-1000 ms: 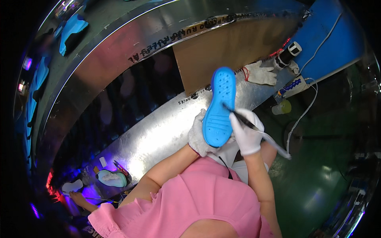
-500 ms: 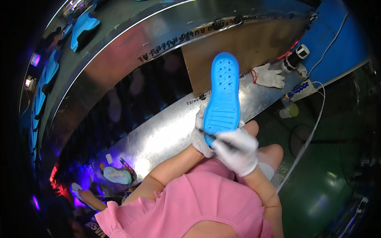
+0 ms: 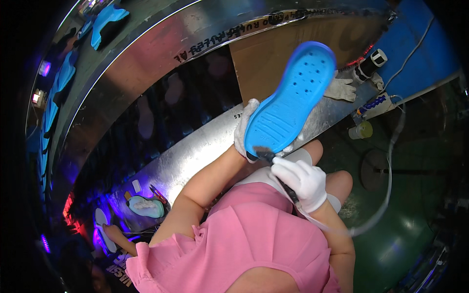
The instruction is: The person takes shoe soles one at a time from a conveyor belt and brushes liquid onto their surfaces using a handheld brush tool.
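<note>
My left hand [image 3: 243,128], in a white glove, grips a blue shoe sole [image 3: 293,100] from its left side and from beneath. The sole's ribbed, pierced inner face is turned up, its wide end pointing away and to the right. Part of the left hand is hidden behind it. My right hand [image 3: 302,181], also gloved in white, is closed round the handle of a brush [image 3: 266,154]. The dark bristles lie at the sole's near end, seemingly touching it. A clear tube [image 3: 388,168] loops from the brush handle off to the right.
A metal ledge [image 3: 205,146] runs before me, with cardboard [image 3: 259,68] behind. Rightward are a white glove [image 3: 342,90], a black-and-white cylinder [image 3: 369,66] and a yellow-white cup [image 3: 359,130]. Leftward lie a pale green sole [image 3: 146,207], another person's hand [image 3: 113,233] and blue soles [image 3: 106,22] on a belt.
The blue sole has tipped, its far end swinging right and up. My right hand has moved slightly down and right, and the brush now shows clearly at the near end.
</note>
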